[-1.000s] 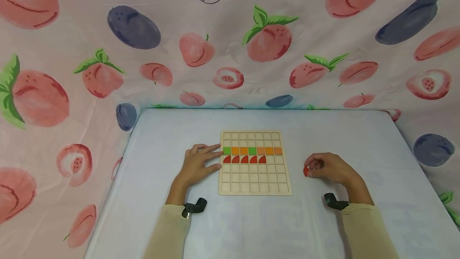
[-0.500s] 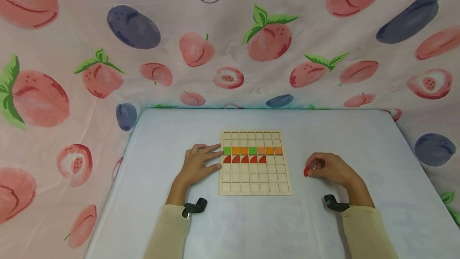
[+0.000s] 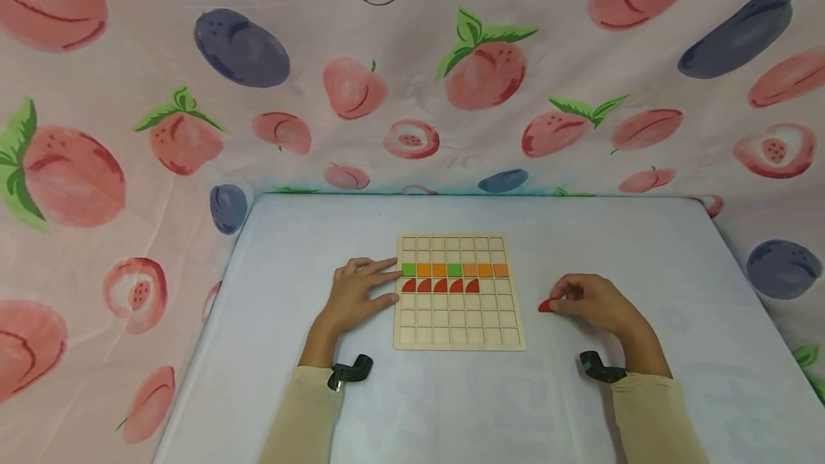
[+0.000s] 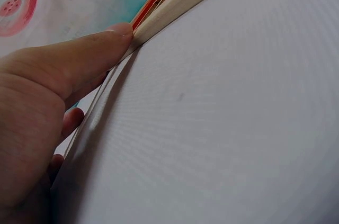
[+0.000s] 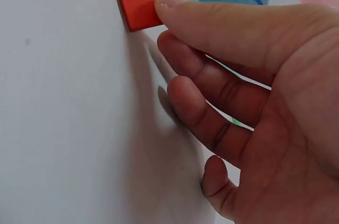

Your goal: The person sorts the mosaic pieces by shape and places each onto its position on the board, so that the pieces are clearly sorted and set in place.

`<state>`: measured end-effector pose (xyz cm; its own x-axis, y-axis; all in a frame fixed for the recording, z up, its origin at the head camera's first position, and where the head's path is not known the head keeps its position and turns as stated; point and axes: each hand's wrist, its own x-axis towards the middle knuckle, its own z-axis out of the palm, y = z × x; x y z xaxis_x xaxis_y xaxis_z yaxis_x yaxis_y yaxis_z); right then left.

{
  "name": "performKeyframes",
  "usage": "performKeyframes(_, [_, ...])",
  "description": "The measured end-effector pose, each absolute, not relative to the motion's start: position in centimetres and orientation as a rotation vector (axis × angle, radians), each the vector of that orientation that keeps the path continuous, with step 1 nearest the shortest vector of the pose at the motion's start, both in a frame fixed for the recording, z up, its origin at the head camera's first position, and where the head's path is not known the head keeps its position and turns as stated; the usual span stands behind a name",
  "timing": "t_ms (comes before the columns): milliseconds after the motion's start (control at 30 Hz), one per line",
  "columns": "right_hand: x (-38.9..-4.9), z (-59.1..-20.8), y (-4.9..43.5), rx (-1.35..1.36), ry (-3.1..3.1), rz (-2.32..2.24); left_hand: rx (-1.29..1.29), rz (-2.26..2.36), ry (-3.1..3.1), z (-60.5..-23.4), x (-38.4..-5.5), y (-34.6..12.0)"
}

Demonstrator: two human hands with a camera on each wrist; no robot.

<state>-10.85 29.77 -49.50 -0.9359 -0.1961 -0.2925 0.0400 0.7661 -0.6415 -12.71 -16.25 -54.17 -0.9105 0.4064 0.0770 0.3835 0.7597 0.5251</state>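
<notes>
A square wooden grid board [image 3: 459, 319] lies on the table, divided into small cells. One row holds green, orange and peach square tiles [image 3: 439, 271]. In the row below, several red quarter-circle tiles [image 3: 440, 286] fill the cells from the left, while its two rightmost cells show bare wood. My left hand [image 3: 354, 295] touches the board's left edge with spread, fairly straight fingers; its thumb [image 4: 114, 41] meets the wooden rim. To the right of the board, my right hand [image 3: 591, 301] pinches a red quarter-circle tile [image 5: 139, 4] between thumb and fingers, just above the table.
The white-covered table [image 3: 464, 407] extends around the board, with a gap of bare cloth between the board and my right hand. A fruit-print curtain [image 3: 361, 20] hangs behind and at both sides. Each wrist wears a dark camera [image 3: 351, 371].
Between my right fingers the red quarter-circle tile has turned, and its point now sticks out to the left. The left hand stays at the board's edge.
</notes>
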Motion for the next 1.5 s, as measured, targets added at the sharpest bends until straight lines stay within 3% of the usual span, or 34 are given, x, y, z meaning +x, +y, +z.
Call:
performKeyframes(600, [-11.9,-49.3,26.7,-0.086,2.662,-0.996,0.644,0.849,2.909,-54.4,-12.8,-16.3])
performKeyframes(1500, [-14.7,-49.6,21.3,-0.339,2.658,-1.034,0.639,0.853,2.913,-54.3,-12.7,-16.2])
